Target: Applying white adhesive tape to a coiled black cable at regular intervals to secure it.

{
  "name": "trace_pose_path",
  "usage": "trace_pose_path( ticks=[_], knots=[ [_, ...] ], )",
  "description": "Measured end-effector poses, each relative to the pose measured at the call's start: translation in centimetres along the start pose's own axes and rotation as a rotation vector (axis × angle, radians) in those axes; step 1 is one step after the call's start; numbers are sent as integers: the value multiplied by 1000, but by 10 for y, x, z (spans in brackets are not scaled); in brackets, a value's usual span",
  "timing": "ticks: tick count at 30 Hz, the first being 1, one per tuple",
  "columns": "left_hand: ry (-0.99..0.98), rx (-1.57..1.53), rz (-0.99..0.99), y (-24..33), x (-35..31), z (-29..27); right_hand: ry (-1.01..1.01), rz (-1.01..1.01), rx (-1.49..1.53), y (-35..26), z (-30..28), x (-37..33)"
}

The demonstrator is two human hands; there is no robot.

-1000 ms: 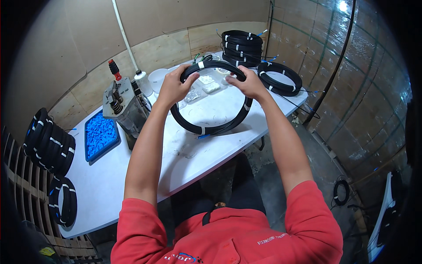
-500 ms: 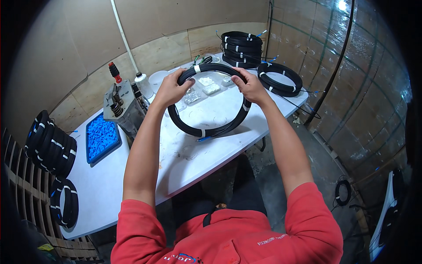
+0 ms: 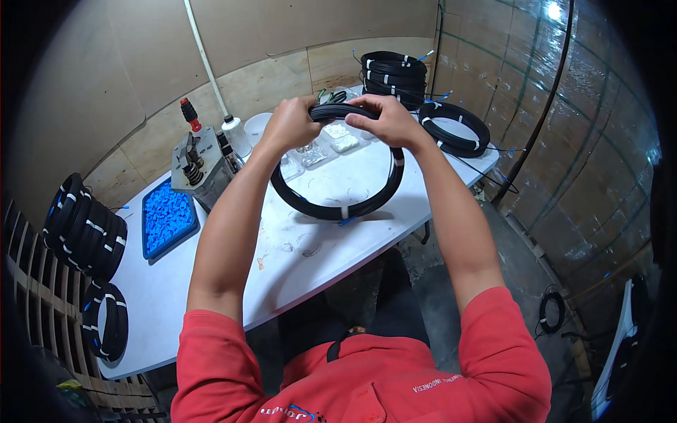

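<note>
Hands closer together atop black cable coil

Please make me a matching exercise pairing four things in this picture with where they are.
Things:
1. Cable coil
2. Blue tray
3. Coil stack
4. Crimping tool

Places:
A. Far table corner
B. Held in both hands
C. Just right of the blue tray
D. Left part of the table, near the hanging coils

Pairs: 1-B, 2-D, 3-A, 4-C
</note>
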State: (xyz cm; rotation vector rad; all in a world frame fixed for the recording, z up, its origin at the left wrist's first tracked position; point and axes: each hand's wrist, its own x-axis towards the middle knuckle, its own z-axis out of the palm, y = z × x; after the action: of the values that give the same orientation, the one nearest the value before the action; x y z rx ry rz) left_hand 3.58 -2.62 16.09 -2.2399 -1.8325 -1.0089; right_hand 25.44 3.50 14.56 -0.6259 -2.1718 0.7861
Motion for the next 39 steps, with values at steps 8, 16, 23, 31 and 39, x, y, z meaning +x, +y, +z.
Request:
trace_pose_path(
  ticks=[8, 16, 23, 31, 39],
  knots=[
    [144, -227, -302, -57, -31, 32, -148, 107, -216, 37, -27, 5],
    [146, -243, -344, -69, -37, 32, -159, 299, -221, 57, -11, -31],
    [144, -234, -309, -62, -36, 32, -55, 292, -289, 66, -8, -39],
    [129, -228, -319, -58, -39, 29, -73, 317, -21, 69, 1, -42],
    [133, -210, -310, -47, -38, 27, 99, 294, -98, 80, 10, -45]
  ],
)
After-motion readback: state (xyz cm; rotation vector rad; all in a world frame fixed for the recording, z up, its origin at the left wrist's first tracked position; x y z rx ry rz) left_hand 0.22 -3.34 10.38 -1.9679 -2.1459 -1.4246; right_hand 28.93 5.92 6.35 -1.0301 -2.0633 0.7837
